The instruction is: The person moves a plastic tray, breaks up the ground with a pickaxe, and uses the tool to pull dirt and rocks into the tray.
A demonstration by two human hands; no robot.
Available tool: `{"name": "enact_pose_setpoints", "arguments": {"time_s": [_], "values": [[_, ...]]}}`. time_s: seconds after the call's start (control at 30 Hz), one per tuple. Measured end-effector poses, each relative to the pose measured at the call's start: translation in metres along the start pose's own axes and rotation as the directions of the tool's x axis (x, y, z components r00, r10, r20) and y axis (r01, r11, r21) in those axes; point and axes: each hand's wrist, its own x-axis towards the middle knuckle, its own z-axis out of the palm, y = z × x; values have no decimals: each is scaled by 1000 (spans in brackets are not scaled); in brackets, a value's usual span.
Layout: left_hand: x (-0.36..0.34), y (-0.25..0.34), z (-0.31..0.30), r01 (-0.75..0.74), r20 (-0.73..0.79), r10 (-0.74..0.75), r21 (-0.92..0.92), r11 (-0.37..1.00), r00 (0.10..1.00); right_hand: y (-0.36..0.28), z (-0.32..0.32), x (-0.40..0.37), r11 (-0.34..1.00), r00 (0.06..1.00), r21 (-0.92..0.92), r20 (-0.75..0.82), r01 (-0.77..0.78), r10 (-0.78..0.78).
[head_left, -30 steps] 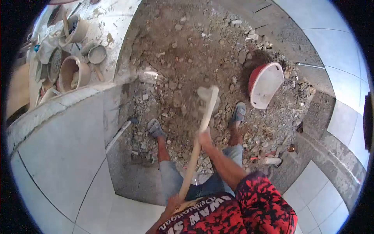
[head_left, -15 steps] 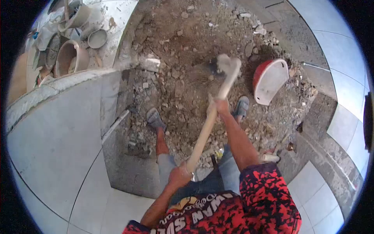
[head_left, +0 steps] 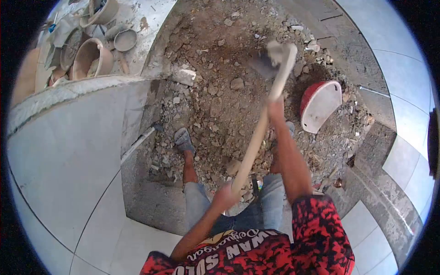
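Observation:
Both my hands are wrapped around the pale wooden handle of a hoe. My left hand closes on its lower end, in front of my thighs. Farther up, my right hand grips the shaft below the head. The dark hoe blade is smeared by motion and overlaps the loose soil and rubble ahead of my feet. Right of the hoe head, a red half-round scoop lies tipped on the rubble, its pale inner face showing.
A low tiled wall runs along the left, with a hammer-like tool beside it. Beyond are mortar-stained buckets and a small round pan. White tiles border the right side. My sandalled foot stands in the debris.
The hoe has swung forward and to the right, and both hands have moved forward with it. My grip stays on the handle. The view has shifted slightly.

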Motion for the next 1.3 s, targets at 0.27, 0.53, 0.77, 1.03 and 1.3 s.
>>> {"name": "enact_pose_setpoints", "arguments": {"time_s": [0.27,0.53,0.77,1.03,1.3], "values": [[-57,-36,-17,147,38,-147,3,989,988,126,88,-30,950,947,75,133,-304,292],[-167,-180,44,86,280,-152,234,968,948,195,95,-155,957,952,-96,113,-275,285],[-79,-48,-46,42,51,-44,55,998,998,35,60,-68,937,993,329,46,-114,105],[-107,-56,-51,247,-8,-248,-66,967,969,48,152,-91,943,941,98,156,-318,301],[-185,-118,-20,291,159,-298,63,955,941,166,144,-188,992,996,-121,85,-19,30]]}}
